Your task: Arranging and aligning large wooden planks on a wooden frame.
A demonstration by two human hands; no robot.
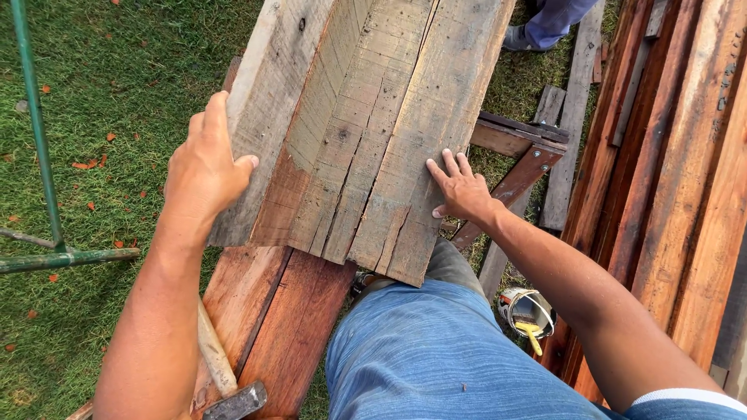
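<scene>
Reddish plank bench on grass, weathered wooden trough, hammer

A hammer lies at the near end of reddish planks. A small can with a yellow brush sits on grass beside stacked boards.

Outdoor woodworking yard: grass, stacked planks
</scene>
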